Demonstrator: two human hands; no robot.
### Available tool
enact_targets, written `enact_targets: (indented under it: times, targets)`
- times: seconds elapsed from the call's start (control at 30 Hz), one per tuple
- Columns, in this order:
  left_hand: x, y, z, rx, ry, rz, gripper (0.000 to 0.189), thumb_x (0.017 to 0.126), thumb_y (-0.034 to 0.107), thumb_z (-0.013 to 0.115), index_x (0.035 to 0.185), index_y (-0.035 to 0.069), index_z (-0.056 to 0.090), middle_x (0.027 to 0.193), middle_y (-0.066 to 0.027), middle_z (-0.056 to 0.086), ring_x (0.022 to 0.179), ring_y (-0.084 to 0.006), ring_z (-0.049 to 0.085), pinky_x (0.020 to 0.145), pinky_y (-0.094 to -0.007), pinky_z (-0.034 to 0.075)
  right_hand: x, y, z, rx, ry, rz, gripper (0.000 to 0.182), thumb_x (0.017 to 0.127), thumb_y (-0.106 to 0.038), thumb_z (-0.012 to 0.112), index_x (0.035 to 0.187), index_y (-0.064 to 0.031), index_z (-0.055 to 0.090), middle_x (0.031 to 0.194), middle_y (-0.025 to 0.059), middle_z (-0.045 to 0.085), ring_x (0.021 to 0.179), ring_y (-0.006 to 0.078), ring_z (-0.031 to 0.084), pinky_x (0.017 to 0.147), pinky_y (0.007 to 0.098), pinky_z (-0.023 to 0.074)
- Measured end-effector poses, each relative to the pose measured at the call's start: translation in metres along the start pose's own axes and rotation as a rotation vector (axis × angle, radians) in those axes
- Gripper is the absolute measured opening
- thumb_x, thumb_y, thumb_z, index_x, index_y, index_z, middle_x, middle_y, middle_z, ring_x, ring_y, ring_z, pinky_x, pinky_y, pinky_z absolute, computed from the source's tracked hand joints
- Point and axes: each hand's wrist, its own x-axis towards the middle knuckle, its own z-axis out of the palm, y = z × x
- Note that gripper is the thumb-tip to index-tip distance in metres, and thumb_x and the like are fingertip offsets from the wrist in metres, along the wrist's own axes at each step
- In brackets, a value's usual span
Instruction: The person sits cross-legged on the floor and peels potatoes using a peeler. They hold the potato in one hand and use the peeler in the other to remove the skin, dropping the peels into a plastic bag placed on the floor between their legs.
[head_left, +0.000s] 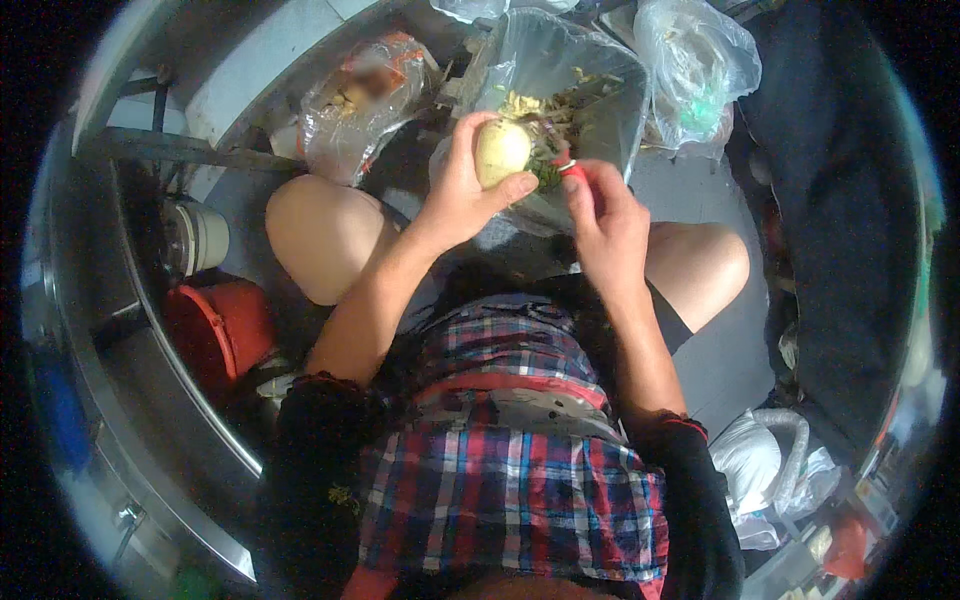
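My left hand (466, 184) is wrapped around a pale yellow, peeled potato (502, 152) with a few dark specks, its thumb across the near end. To the right of the potato, my right hand (611, 217) grips a red-handled peeler (574, 171). Its head is blurred and points towards the potato; whether it touches the skin I cannot tell. Both hands are above the near side of a bin lined with a clear plastic bag (634, 112). Inside the bin lie yellowish peelings (525, 105) and green leafy scraps (546, 174).
A clear bag with orange print (360, 105) lies beyond my left knee. Another knotted plastic bag (694, 75) stands right of the bin. On my left are a red bucket (221, 330), a cream tub (204, 236) and a curved metal edge (180, 390). White bags (757, 465) sit at lower right.
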Motion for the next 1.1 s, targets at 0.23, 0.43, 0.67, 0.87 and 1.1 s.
enact_targets:
  times: [0.23,0.43,0.67,0.87,1.1]
  targets:
    - [-0.016,0.007,-0.001,0.173,-0.033,0.078,0.075,0.08,0.018,0.093,0.142,0.005,0.053,0.125,-0.0183,0.07,0.118,-0.0313,0.071,0.105,-0.0426,0.054,0.004,0.02,-0.009,-0.098,-0.041,0.069,0.022,0.103,-0.027,0.073,0.118,-0.0118,0.077,0.087,0.0181,0.076,0.08,0.0379,0.077,0.072,0.0445,0.0597]
    - [-0.006,0.02,-0.007,0.16,-0.104,-0.081,0.069,0.081,0.014,0.091,0.141,0.005,0.059,0.128,-0.015,0.07,0.12,-0.0258,0.069,0.105,-0.0389,0.054,0.002,0.007,-0.007,-0.233,-0.091,-0.143,0.019,0.103,-0.021,0.073,0.117,-0.008,0.077,0.088,0.0164,0.075,0.078,0.0333,0.075,0.073,0.0393,0.0581]
    - [-0.018,0.01,-0.009,0.292,-0.092,-0.109,0.067,0.08,0.017,0.091,0.14,0.005,0.062,0.13,-0.0207,0.073,0.121,-0.0358,0.072,0.104,-0.0428,0.055,0.001,-0.004,-0.02,-0.145,-0.128,-0.073,0.021,0.103,-0.029,0.073,0.115,-0.0119,0.077,0.091,0.0175,0.077,0.083,0.0388,0.077,0.072,0.0451,0.0595]
    - [-0.009,0.019,-0.009,0.217,-0.151,-0.118,0.07,0.079,0.02,0.092,0.14,0.004,0.062,0.128,-0.0222,0.072,0.12,-0.0399,0.071,0.104,-0.0441,0.056,0.025,0.036,-0.015,-0.474,-0.16,-0.023,0.021,0.104,-0.031,0.071,0.112,-0.013,0.077,0.09,0.0166,0.078,0.085,0.0401,0.077,0.073,0.0468,0.0595]
    - [-0.01,0.01,-0.009,0.441,-0.094,0.057,0.07,0.078,0.018,0.091,0.141,0.01,0.061,0.132,-0.018,0.069,0.12,-0.0413,0.068,0.104,-0.0484,0.054,0.006,0.008,-0.019,-0.224,-0.157,-0.129,0.022,0.102,-0.03,0.073,0.115,-0.013,0.077,0.092,0.0166,0.078,0.085,0.0404,0.077,0.074,0.0468,0.06]
